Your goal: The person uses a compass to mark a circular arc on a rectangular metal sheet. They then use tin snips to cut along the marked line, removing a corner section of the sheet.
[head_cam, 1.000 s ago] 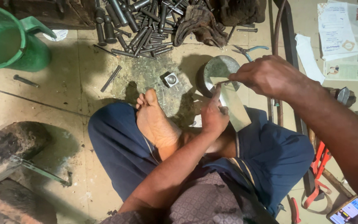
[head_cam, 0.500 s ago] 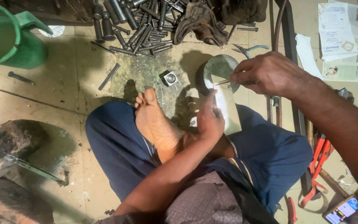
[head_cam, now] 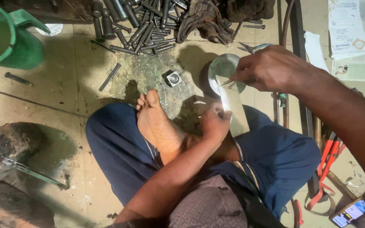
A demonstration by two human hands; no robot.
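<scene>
We can't tell what thin tool the right hand (head_cam: 271, 67) pinches; fingers hide most of it. Left hand (head_cam: 214, 124) covers the near end of the metal strip (head_cam: 232, 105), and the strip hides pt of the round metal disc (head_cam: 222, 69). Far left of the disc, green jug (head_cam: 5, 38) is cut by the frame edge. Phone (head_cam: 351, 212) screen too small to read.

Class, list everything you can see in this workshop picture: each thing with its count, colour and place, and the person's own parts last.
metal strip: one, silver, under both hands
round tin: one, grey, behind strip
scriber: one, thin, in right hand
rods: many, dark, top
jug: one, green, top left
square block: one, silver, by foot
papers: several, white, top right
cutters: one, red, right
phone: one, bottom right
left hand: on strip
right hand: pinching scriber
</scene>
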